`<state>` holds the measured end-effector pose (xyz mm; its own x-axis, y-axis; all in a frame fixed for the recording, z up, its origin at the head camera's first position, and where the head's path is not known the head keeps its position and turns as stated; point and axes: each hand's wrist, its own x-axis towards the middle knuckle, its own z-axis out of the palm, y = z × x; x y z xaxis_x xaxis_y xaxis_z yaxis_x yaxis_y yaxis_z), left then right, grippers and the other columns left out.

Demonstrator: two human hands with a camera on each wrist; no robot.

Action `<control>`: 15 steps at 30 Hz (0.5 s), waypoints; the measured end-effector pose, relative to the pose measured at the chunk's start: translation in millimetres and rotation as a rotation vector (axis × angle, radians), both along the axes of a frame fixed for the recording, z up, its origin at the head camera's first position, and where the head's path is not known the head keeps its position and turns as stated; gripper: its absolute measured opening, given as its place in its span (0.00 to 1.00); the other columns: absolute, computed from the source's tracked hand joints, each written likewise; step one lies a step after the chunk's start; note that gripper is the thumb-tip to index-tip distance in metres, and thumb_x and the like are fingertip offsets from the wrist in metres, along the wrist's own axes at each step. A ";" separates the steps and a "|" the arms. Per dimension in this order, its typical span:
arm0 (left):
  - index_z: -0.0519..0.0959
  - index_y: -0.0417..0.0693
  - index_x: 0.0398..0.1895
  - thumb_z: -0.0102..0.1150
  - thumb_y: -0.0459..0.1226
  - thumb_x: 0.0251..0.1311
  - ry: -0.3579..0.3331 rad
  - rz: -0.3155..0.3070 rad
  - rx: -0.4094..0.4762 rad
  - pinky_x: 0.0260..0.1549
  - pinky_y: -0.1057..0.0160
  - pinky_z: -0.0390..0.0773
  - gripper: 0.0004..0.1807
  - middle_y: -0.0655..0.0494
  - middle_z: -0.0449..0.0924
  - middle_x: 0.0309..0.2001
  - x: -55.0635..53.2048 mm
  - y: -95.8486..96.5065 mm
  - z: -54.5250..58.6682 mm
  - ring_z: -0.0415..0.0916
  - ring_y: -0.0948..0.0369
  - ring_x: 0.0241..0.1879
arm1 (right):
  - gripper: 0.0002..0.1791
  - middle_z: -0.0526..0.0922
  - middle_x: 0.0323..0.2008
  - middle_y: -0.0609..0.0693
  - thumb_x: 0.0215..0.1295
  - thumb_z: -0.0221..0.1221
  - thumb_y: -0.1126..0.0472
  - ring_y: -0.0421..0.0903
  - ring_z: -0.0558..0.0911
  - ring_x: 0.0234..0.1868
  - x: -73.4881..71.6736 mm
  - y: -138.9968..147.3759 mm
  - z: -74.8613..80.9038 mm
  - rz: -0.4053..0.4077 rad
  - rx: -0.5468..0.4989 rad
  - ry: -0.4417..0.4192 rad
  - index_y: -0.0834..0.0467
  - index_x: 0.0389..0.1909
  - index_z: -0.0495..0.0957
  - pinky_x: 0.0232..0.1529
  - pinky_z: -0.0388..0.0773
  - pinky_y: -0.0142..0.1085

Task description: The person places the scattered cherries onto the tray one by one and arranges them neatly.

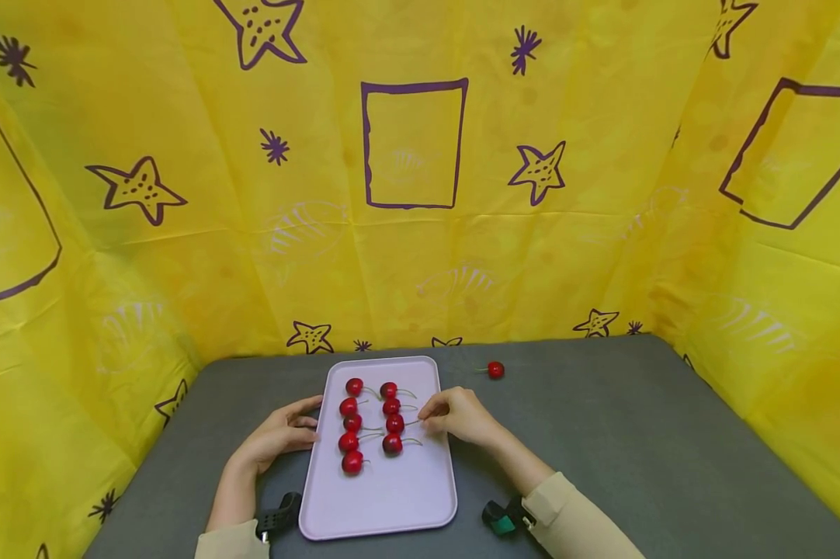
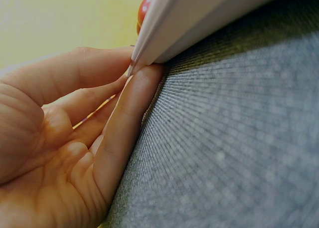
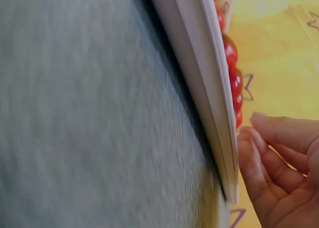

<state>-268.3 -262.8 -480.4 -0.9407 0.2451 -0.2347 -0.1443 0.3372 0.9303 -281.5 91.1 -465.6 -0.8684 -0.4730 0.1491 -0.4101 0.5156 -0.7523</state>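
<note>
A pale lilac tray point(image 1: 420, 497) lies on the dark table, holding red cherries with green stems in two columns. My left hand point(image 1: 276, 436) is at the tray's left edge. In the left wrist view, its fairly straight fingers point(image 2: 137, 88) touch the tray's rim point(image 2: 149, 33). My right hand point(image 1: 458, 417) reaches over the right rim. Its thumb and index finger pinch the stem end of a cherry point(image 1: 395, 424) in the right column. In the right wrist view the fingertips point(image 3: 245, 145) are close together beside the tray wall point(image 3: 204, 78), near the cherries point(image 3: 236, 88); the stem is hidden there.
One loose cherry point(image 1: 495, 370) lies on the grey table cloth point(image 1: 588, 435), beyond the tray's far right corner. Yellow printed fabric point(image 1: 420, 256) hangs behind the table and along both sides. A dark wrist device point(image 1: 280, 514) sits by the tray's left edge.
</note>
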 end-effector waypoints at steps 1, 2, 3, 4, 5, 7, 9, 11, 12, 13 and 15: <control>0.57 0.39 0.75 0.65 0.34 0.57 -0.001 0.002 -0.004 0.47 0.62 0.85 0.43 0.41 0.74 0.52 0.2 -0.2 0.2 0.77 0.59 0.45 | 0.05 0.89 0.30 0.49 0.57 0.67 0.65 0.32 0.79 0.27 -1.2 1.8 0.2 -0.009 -0.004 0.009 0.56 0.34 0.88 0.29 0.76 0.24; 0.58 0.39 0.75 0.65 0.35 0.56 -0.002 0.007 -0.005 0.47 0.62 0.85 0.43 0.42 0.74 0.52 0.4 -0.2 0.5 0.77 0.59 0.45 | 0.05 0.89 0.30 0.49 0.57 0.67 0.65 0.33 0.79 0.27 -2.3 3.6 0.5 -0.018 -0.012 0.011 0.56 0.34 0.88 0.30 0.76 0.24; 0.58 0.40 0.75 0.66 0.35 0.56 -0.005 0.012 -0.006 0.47 0.62 0.85 0.43 0.42 0.74 0.52 0.5 -0.3 0.5 0.77 0.59 0.45 | 0.05 0.89 0.30 0.50 0.57 0.67 0.65 0.33 0.80 0.27 -3.1 5.5 1.0 -0.028 -0.020 0.014 0.57 0.34 0.88 0.30 0.77 0.24; 0.58 0.40 0.75 0.66 0.35 0.56 -0.004 0.011 -0.008 0.47 0.62 0.85 0.43 0.42 0.75 0.52 0.8 -0.3 0.7 0.77 0.59 0.45 | 0.05 0.89 0.30 0.50 0.57 0.66 0.65 0.33 0.80 0.27 -4.1 7.3 1.4 -0.038 -0.025 0.016 0.58 0.35 0.87 0.30 0.77 0.24; 0.58 0.40 0.75 0.66 0.35 0.56 -0.005 0.011 -0.007 0.47 0.62 0.85 0.43 0.42 0.75 0.52 0.8 -0.4 0.4 0.77 0.59 0.45 | 0.05 0.89 0.30 0.51 0.57 0.66 0.65 0.34 0.80 0.27 -5.0 9.1 1.8 -0.049 -0.035 0.013 0.58 0.35 0.87 0.30 0.78 0.24; 0.58 0.39 0.75 0.66 0.35 0.56 -0.003 0.004 -0.007 0.47 0.62 0.85 0.43 0.41 0.74 0.52 1.1 -0.4 0.1 0.77 0.59 0.45 | 0.05 0.89 0.30 0.52 0.58 0.66 0.65 0.35 0.81 0.27 -6.8 12.5 2.9 -0.073 -0.052 0.004 0.59 0.35 0.87 0.30 0.78 0.25; 0.58 0.39 0.75 0.66 0.35 0.56 -0.005 0.005 -0.002 0.46 0.63 0.85 0.43 0.41 0.74 0.51 1.2 -0.4 -0.6 0.77 0.59 0.44 | 0.05 0.88 0.30 0.52 0.58 0.67 0.65 0.37 0.81 0.27 -8.4 15.9 4.0 -0.102 -0.067 -0.004 0.60 0.35 0.87 0.29 0.78 0.26; 0.58 0.38 0.75 0.65 0.35 0.56 -0.001 -0.002 -0.002 0.46 0.63 0.85 0.43 0.40 0.74 0.51 1.0 -0.6 -1.2 0.76 0.59 0.45 | 0.05 0.88 0.31 0.53 0.58 0.67 0.65 0.38 0.81 0.27 -10.9 19.3 4.9 -0.129 -0.081 0.005 0.60 0.35 0.87 0.29 0.78 0.26; 0.58 0.38 0.75 0.65 0.35 0.56 0.000 -0.002 -0.002 0.46 0.63 0.85 0.43 0.40 0.74 0.51 0.9 -0.6 -1.0 0.76 0.59 0.45 | 0.05 0.88 0.31 0.53 0.58 0.67 0.65 0.38 0.81 0.28 -12.4 21.0 5.2 -0.141 -0.085 0.014 0.60 0.36 0.87 0.29 0.78 0.26; 0.58 0.39 0.75 0.66 0.35 0.56 -0.004 0.005 0.000 0.46 0.63 0.85 0.43 0.41 0.74 0.51 0.8 -0.5 -0.8 0.76 0.59 0.45 | 0.06 0.88 0.31 0.53 0.58 0.67 0.64 0.38 0.81 0.28 -13.9 22.9 5.5 -0.153 -0.088 0.022 0.60 0.36 0.87 0.30 0.78 0.26; 0.58 0.39 0.75 0.66 0.35 0.56 0.000 0.006 -0.005 0.47 0.62 0.85 0.43 0.41 0.74 0.51 0.4 -0.7 -0.6 0.76 0.59 0.45 | 0.06 0.88 0.31 0.53 0.58 0.67 0.64 0.38 0.82 0.28 -16.6 26.5 6.3 -0.177 -0.097 0.030 0.59 0.36 0.87 0.30 0.79 0.26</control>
<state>-267.9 -263.4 -481.0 -0.9421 0.2384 -0.2358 -0.1461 0.3409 0.9287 -298.0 117.6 -459.3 -0.9313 -0.2955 0.2130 -0.3420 0.5077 -0.7908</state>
